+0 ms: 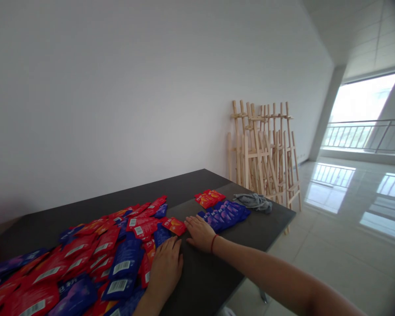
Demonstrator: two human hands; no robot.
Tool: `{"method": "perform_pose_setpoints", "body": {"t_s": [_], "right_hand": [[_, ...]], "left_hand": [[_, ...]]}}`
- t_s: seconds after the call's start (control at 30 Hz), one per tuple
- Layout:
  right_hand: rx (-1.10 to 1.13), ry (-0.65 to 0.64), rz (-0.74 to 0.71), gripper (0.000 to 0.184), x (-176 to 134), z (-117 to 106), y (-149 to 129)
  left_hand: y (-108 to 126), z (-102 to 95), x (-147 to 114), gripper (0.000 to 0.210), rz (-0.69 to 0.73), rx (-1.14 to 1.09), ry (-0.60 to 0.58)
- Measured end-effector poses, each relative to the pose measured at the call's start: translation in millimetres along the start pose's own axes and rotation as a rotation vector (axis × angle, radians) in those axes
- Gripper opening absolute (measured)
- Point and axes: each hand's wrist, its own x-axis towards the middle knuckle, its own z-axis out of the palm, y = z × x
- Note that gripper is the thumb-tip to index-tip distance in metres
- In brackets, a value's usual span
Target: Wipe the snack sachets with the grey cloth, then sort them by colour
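Note:
My left hand [166, 265] lies at the right edge of a mixed pile of red packets [107, 241] and blue packets [125, 263], fingers stretched forward beside a blue packet [161, 235]. A red packet with an orange print [174, 226] sits just beyond it, close to the fingertips of my right hand [200, 232]. That right hand rests low on the table with fingers extended and a red cord at the wrist. Right of its fingers, blue packets [227, 215] overlap in a row. Behind them is a small group of red packets [210, 199].
The dark table [213, 276] has its right corner near a crumpled grey cloth [253, 202]. Several wooden easels [263, 153] lean by the white wall behind the table. Shiny floor tiles [332, 245] stretch right towards a railing [358, 136] and window.

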Motion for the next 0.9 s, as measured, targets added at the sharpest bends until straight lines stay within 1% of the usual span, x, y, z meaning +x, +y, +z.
{"method": "perform_pose_setpoints", "body": {"t_s": [0.07, 0.2, 0.27, 0.33, 0.43, 0.53, 0.57, 0.6, 0.67, 0.7, 0.73, 0.77, 0.8, 0.87, 0.9], "right_hand": [[0.065, 0.009, 0.013, 0.064, 14.7, 6.8, -13.5], [0.177, 0.024, 0.077, 0.045, 35.6, 19.0, -29.8], [0.203, 0.026, 0.098, 0.041, 38.3, 21.7, -32.5], [0.241, 0.038, 0.119, 0.041, 34.7, 20.8, -31.8], [0.323, 0.078, 0.158, 0.041, 19.3, 13.7, -25.4], [0.440, 0.129, 0.172, 0.041, -1.6, 6.2, -16.0], [0.542, 0.140, 0.172, 0.039, -8.3, 5.2, -13.2], [0.703, 0.141, 0.184, 0.035, -14.5, 5.2, -10.9], [1.077, 0.107, 0.217, 0.027, -24.8, 7.7, -8.4], [1.234, 0.077, 0.235, 0.023, -28.7, 9.9, -8.3], [1.347, 0.046, 0.249, 0.021, -31.7, 12.3, -8.9], [1.433, 0.021, 0.265, 0.020, -34.0, 14.5, -10.1], [1.501, 0.003, 0.284, 0.021, -35.7, 16.5, -11.6], [1.609, -0.006, 0.331, 0.024, -37.6, 18.9, -14.4], [1.670, -0.006, 0.353, 0.027, -38.1, 19.4, -15.4]], "left_hand": [[-0.3, -0.8, 0.0, 0.039, -0.001, -0.013, 0.000], [-1.0, -1.1, -0.2, 0.039, -0.013, -0.052, -0.004], [-1.4, -0.7, -0.2, 0.037, -0.035, -0.088, -0.006], [-2.0, -0.6, 0.0, 0.035, -0.067, -0.151, 0.015], [-3.5, -2.0, 1.7, 0.033, -0.101, -0.313, 0.109], [-6.5, -5.0, 5.2, 0.028, -0.144, -0.516, 0.263], [-7.8, -6.1, 6.7, 0.028, -0.178, -0.577, 0.333], [-9.1, -7.2, 8.4, 0.030, -0.226, -0.633, 0.411], [-11.2, -9.6, 11.7, 0.044, -0.355, -0.752, 0.542], [-11.7, -10.9, 13.1, 0.052, -0.426, -0.829, 0.566], [-11.9, -12.3, 14.2, 0.057, -0.495, -0.928, 0.544], [-11.6, -13.6, 15.0, 0.058, -0.559, -1.052, 0.474], [-11.0, -14.8, 15.3, 0.056, -0.612, -1.180, 0.375], [-9.1, -16.6, 14.8, 0.049, -0.673, -1.388, 0.184], [-8.1, -17.0, 14.2, 0.046, -0.687, -1.451, 0.127]]}}
